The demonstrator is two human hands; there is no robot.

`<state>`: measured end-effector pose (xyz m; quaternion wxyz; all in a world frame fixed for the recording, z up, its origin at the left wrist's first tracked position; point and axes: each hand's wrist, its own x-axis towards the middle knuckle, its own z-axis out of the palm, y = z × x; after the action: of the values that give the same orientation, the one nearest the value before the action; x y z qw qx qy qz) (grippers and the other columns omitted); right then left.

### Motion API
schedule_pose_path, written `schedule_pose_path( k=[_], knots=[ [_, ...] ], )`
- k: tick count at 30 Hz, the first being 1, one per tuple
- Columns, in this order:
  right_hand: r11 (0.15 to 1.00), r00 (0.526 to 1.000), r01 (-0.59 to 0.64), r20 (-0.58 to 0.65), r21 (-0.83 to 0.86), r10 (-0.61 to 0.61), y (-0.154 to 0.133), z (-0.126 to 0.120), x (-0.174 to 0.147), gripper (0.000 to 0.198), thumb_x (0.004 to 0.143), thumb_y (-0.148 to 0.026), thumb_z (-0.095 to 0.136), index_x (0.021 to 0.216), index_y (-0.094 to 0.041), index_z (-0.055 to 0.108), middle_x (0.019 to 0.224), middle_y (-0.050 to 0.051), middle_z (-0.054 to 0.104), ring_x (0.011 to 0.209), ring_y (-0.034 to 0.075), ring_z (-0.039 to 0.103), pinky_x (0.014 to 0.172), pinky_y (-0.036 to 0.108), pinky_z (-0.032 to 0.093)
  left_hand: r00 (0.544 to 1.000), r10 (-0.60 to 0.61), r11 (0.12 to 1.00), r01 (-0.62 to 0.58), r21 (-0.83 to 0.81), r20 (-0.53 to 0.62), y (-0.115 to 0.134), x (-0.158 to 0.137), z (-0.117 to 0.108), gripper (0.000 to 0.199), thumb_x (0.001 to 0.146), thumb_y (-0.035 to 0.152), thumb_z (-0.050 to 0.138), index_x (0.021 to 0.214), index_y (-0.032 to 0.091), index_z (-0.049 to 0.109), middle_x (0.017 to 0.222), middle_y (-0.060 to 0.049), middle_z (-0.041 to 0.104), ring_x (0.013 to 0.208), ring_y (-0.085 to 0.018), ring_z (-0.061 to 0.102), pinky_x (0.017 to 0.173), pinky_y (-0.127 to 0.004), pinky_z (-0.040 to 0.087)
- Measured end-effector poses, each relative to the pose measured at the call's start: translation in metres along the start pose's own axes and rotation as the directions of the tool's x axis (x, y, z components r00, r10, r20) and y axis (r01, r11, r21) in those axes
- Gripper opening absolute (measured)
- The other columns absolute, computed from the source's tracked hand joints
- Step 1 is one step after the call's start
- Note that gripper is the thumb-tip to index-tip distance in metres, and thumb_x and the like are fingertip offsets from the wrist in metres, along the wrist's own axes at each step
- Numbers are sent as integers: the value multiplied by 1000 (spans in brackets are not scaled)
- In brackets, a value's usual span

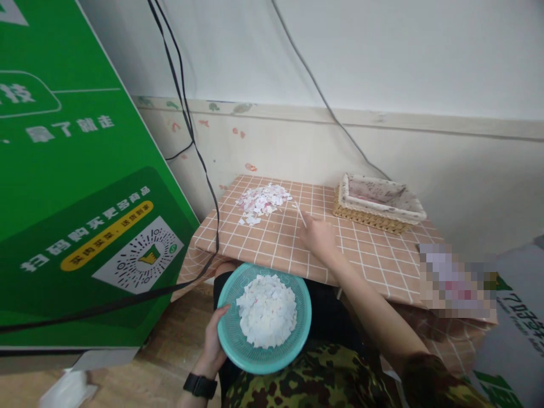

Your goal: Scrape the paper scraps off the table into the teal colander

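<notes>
Left hand (212, 345) curls round the rim of the teal basket (238, 351) of white scraps on the lap. Right hand (318, 235), loosely closed on the checked table (382, 260), seemingly pinches a thin white stick (300, 214) near the scrap pile (262, 201).

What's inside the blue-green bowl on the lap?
The teal bowl, held at its rim by the left hand, holds a heap of small white pieces. The heap covers the bowl's bottom, so anything under it is hidden.
</notes>
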<state>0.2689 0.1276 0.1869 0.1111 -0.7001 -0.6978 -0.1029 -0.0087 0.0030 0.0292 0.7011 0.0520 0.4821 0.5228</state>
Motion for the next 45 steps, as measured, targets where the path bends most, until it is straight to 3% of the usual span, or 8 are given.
schedule_pose_path(
  k=[4,9,16,23,26,31,35,45],
  knots=[
    [972,997,48,-66,232,-33,2,-1,-5,39,87,-26,36,120,-21,57,82,7,69,72,21,62,63,28,38,1000,-16,1000,17,-11,18,2,-3,4,16,70,21,63,80,10,69,75,-9,74,72,-26,69,74,-39,53],
    [884,993,103,0,455,-116,-14,5,1,31,84,-26,42,101,-18,68,78,7,69,68,19,60,61,27,39,999,-5,1000,6,-8,40,2,-5,3,16,69,22,64,78,10,69,73,-10,73,69,-26,68,72,-40,53],
    [738,960,248,-55,627,-275,-25,3,48,27,81,-24,52,103,-17,67,95,6,70,81,19,61,73,28,42,998,4,999,-2,-34,58,0,-3,-3,16,70,25,64,75,10,70,69,-8,73,60,-20,65,65,-33,51],
    [591,801,453,-13,668,-598,-52,1,100,24,80,-23,55,99,-14,68,91,5,70,81,15,60,74,25,40,999,-14,999,15,-34,39,2,-3,-1,16,70,24,64,74,10,70,67,-8,72,59,-20,65,64,-32,51],
    [638,767,496,46,589,-640,-57,-2,111,24,79,-22,55,96,-14,69,86,5,69,76,14,59,69,24,39,999,-18,999,20,-42,43,2,-4,-2,16,71,24,64,75,10,70,67,-7,72,59,-20,65,64,-32,51],
    [748,755,579,133,323,-642,-47,-25,124,25,73,-21,55,91,-13,69,80,8,68,71,16,56,61,25,34,999,-26,999,27,-34,33,4,-6,0,17,70,25,64,76,10,70,68,-8,73,64,-23,67,67,-35,52],
    [779,756,613,186,134,-627,-43,-44,128,22,69,-20,53,81,-12,69,73,10,66,67,17,54,59,27,31,999,-21,999,22,-42,26,5,-7,2,15,69,25,64,75,12,70,69,-8,73,64,-24,67,68,-38,53],
    [765,746,605,179,221,-641,-17,-44,120,18,71,-23,51,74,-12,66,66,5,62,61,13,50,58,25,31,1000,-12,999,11,-42,-7,4,-7,2,12,68,22,64,72,12,69,64,-6,72,57,-21,65,66,-36,52]
  ],
)
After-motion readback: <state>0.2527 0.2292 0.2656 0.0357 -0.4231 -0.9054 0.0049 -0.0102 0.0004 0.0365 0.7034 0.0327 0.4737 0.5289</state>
